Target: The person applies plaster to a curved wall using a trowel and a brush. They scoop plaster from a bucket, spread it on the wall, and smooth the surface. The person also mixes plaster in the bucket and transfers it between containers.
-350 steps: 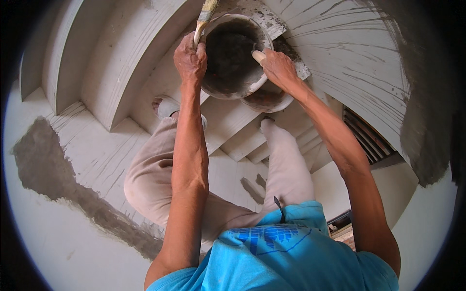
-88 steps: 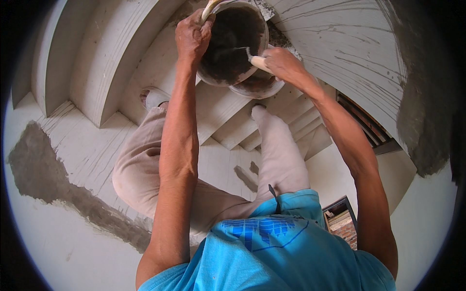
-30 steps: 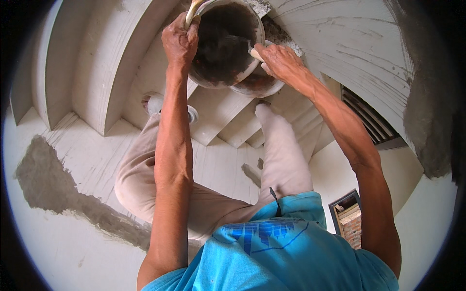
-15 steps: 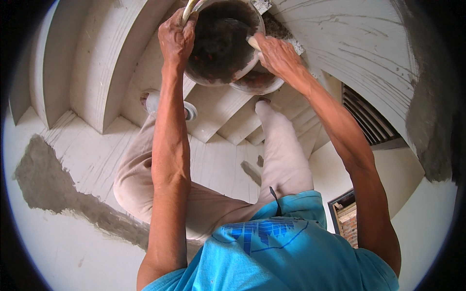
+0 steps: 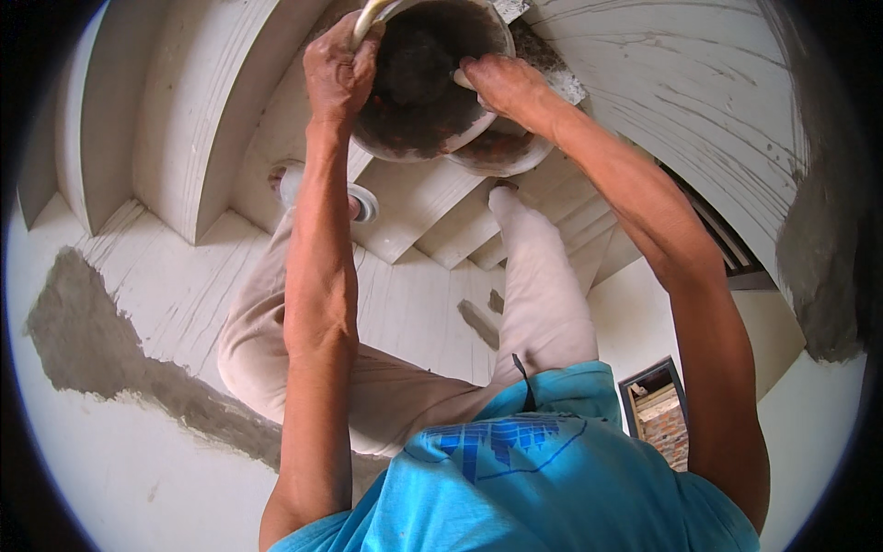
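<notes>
At the top of the head view, a round bucket (image 5: pixel 405 147) with a pale rim holds a dark, wet-looking mix. My left hand (image 5: pixel 341 66) is closed around a pale curved handle (image 5: pixel 370 17) at the bucket's left rim; what this handle belongs to is cut off by the frame's top edge. Over the bucket's right side, my right hand (image 5: pixel 508 85) grips a tool with a pale handle (image 5: pixel 462 79). The tool's working end cannot be made out against the dark inside. A second round container (image 5: pixel 504 164) sits partly under the bucket, on the right.
Concrete stair steps (image 5: pixel 405 216) run below the bucket, and taller steps (image 5: pixel 166 120) rise at the left. My feet stand on different steps. A streaked plaster wall (image 5: pixel 671 74) curves along the right. Grey patches (image 5: pixel 78 322) mark the pale surface at the lower left.
My right hand has moved a little left, further over the bucket, with the tool's handle. The left hand stays at the rim, and the view has shifted slightly.
</notes>
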Demonstrator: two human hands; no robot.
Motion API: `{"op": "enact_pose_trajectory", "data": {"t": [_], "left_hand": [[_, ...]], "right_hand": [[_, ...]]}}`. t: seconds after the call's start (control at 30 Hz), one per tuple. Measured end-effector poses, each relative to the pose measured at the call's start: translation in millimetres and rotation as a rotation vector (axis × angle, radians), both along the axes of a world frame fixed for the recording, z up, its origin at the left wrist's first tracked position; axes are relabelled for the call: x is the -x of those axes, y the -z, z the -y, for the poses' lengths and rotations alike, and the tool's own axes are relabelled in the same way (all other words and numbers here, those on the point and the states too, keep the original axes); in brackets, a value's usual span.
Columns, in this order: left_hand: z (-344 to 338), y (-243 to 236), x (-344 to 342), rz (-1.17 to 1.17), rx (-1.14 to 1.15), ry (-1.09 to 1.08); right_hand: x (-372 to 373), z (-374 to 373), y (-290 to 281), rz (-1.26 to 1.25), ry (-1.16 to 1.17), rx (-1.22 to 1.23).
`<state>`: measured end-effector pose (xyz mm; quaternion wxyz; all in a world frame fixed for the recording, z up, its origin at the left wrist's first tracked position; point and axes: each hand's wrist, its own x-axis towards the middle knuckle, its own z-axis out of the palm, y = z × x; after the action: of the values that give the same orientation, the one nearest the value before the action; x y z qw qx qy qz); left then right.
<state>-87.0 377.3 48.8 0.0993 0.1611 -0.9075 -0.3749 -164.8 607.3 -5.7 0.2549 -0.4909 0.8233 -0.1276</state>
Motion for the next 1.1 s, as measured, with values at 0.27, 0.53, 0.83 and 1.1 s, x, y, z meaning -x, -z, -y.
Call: {"op": "enact_pose_trajectory", "data": {"t": [0.27, 0.53, 0.83, 1.1], "left_hand": [[-6, 3, 10, -0.07, 0.135, 0.114], [3, 6, 10, -0.058, 0.159, 0.058], [6, 1, 3, 0.009, 0.004, 0.006], [5, 3, 8, 0.013, -0.011, 0.036]], "right_hand": [[8, 23, -28, -0.107, -0.214, -0.053], [-20, -22, -20, -0.211, -0.041, 0.131], [-41, -39, -30, -0.034, 0.21, 0.041], [-19, -2, -3, -0.077, 0.239, 0.111]]}}
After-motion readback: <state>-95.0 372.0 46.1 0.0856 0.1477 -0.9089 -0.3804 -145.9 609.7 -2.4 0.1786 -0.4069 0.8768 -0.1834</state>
